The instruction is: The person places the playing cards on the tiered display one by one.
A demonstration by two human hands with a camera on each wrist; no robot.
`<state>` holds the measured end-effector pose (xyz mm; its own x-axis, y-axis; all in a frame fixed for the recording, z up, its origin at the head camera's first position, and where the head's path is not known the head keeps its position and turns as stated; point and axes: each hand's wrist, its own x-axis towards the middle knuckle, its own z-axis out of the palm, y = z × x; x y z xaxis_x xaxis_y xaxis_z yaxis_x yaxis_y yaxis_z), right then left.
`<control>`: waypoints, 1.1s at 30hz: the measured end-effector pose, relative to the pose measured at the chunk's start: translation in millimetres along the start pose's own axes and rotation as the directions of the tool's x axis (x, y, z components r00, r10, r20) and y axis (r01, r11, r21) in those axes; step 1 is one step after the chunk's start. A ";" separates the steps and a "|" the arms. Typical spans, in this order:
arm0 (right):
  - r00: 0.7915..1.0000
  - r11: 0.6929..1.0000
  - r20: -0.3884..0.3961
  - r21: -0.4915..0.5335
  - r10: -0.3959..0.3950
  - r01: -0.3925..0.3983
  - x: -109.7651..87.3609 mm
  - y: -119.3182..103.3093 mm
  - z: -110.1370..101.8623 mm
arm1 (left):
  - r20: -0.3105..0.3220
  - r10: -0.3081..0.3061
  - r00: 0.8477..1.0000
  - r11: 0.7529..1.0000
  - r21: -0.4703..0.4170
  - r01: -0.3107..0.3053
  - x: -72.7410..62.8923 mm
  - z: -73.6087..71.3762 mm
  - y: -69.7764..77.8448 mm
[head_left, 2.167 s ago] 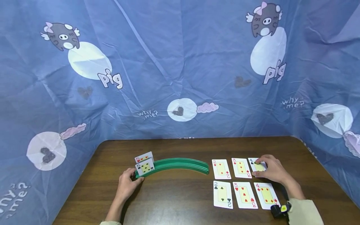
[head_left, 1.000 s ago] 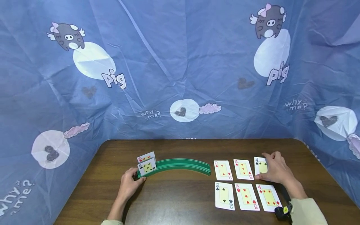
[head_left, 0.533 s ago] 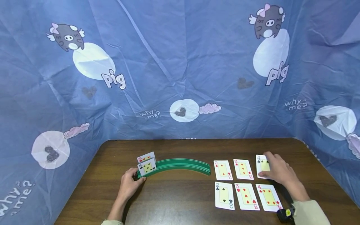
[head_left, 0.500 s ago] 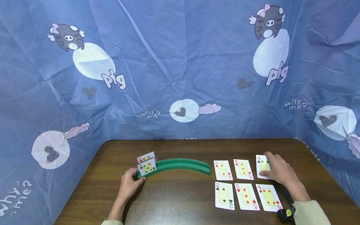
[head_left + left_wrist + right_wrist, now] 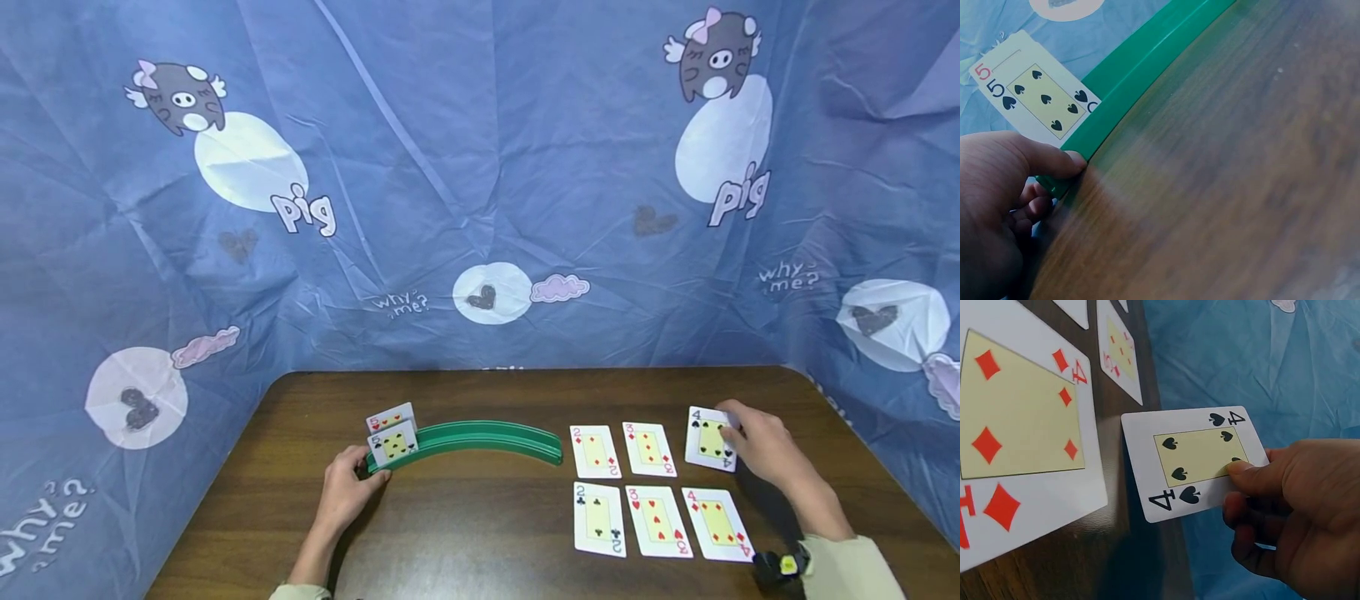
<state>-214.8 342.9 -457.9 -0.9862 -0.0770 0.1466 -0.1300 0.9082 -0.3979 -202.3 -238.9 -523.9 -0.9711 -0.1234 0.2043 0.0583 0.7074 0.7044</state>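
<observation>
Right grip (image 5: 1317, 509) pinches one card (image 5: 1194, 456) (seemingly lifted) near five others (image 5: 657, 522).

Smooth paper four of spades (image 5: 1191, 464) in the right grip (image 5: 1310, 506); glossy plastic card rack (image 5: 480, 433) at the left grip (image 5: 988, 194); sheeny wood-grained bench (image 5: 465, 525) beneath; creased cloth backdrop (image 5: 420, 192) beyond.

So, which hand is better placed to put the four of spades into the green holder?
Probably the right hand: it pinches the four of spades, while the left hand grips the green holder.
</observation>
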 end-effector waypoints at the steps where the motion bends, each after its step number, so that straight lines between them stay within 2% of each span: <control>1: 1.000 1.000 -0.006 0.004 -0.010 0.010 -0.1 0.5 -0.8 | 0.000 0.000 1.000 1.000 0.001 0.000 0.3 0.2 -0.2; 8: 0.993 0.997 -0.090 0.013 -0.075 0.076 2.0 -2.1 -6.3 | 0.006 -0.005 1.000 1.000 0.002 0.005 1.5 0.6 -1.0; 14: 0.986 0.996 -0.147 0.043 -0.076 0.083 5.3 -19.7 -12.4 | 0.005 0.002 1.000 1.000 0.002 -0.002 1.6 0.1 -0.9; 18: 0.987 0.994 -0.148 0.075 -0.065 0.077 7.5 -33.4 -15.2 | 0.010 -0.006 1.000 1.000 0.000 0.006 1.5 0.4 -0.7; 26: 0.985 0.986 -0.145 0.124 -0.092 0.111 16.2 -56.7 -13.0 | 0.017 -0.017 1.000 1.000 -0.009 0.017 0.9 0.9 0.4; 33: 0.981 0.974 -0.145 0.168 -0.126 0.150 27.1 -82.4 -6.4 | -0.008 0.007 1.000 1.000 -0.005 -0.007 -0.5 -0.1 1.8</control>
<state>-230.1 268.6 -415.3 -0.9364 -0.1302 0.3258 -0.2919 0.8044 -0.5174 -201.7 -237.7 -522.7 -0.9687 -0.1239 0.2151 0.0666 0.7050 0.7061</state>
